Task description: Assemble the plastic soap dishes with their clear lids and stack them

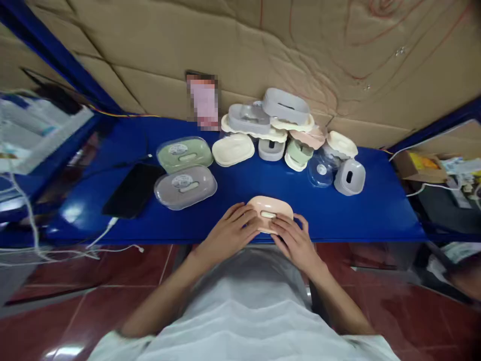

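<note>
A pink oval plastic dish [259, 202] with a cream bar in its middle sits at the table's front edge, between my hands. My left hand [237, 226] grips its left end, fingers over the top and thumb hidden. On the right, my right hand [295, 238] holds the other end, with fingertips close to the cream bar. Left of my hands lie a grey dish [203, 186] and a green dish [165, 156], both under clear covers. A cream oval piece [233, 150] rests beside the green one.
Behind my hands is a pile of grey, cream, pink and green plastic parts, topped by a grey oval ring [285, 103]. A grey part [350, 178] and a clear cover [320, 171] stand at the right. A black phone [133, 191] with a white cable lies at the left.
</note>
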`<state>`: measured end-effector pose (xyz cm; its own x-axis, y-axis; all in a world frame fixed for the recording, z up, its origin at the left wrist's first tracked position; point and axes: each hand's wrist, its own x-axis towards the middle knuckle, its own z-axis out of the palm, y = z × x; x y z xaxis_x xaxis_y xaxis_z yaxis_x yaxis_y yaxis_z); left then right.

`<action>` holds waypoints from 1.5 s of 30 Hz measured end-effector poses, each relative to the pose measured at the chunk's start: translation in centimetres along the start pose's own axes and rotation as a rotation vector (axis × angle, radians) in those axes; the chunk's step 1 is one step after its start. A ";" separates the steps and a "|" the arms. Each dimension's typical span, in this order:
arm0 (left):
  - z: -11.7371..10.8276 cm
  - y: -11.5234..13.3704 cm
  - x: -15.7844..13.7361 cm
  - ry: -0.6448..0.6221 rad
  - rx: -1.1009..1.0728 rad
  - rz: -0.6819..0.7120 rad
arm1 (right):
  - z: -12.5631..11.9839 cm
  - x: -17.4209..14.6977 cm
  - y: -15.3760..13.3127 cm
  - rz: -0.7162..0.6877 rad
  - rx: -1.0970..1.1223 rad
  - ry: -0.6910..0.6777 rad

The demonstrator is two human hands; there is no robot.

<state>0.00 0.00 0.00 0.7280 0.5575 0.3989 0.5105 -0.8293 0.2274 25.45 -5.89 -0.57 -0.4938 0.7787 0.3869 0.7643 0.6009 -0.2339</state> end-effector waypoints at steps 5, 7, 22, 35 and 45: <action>-0.5 -0.5 -0.4 0.012 -0.039 -0.037 | -2.0 0.7 5.9 0.104 -0.047 0.060; -0.6 -0.6 -0.6 0.024 -0.075 -0.081 | -2.5 1.4 8.7 0.319 -0.166 0.112; -0.4 -0.8 -2.2 0.041 -0.470 -0.407 | -3.3 -0.1 6.2 0.351 0.185 0.206; -0.2 -1.9 -2.4 0.032 -0.672 -0.434 | -0.7 4.1 2.9 -0.181 0.333 -0.093; 0.4 -2.1 -2.5 0.093 -0.688 -0.444 | -0.8 3.9 2.2 -0.277 0.146 -0.154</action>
<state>-2.71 0.35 -1.78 0.4687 0.8584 0.2087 0.3251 -0.3873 0.8628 25.58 -1.63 1.18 -0.7394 0.5939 0.3171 0.5307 0.8040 -0.2682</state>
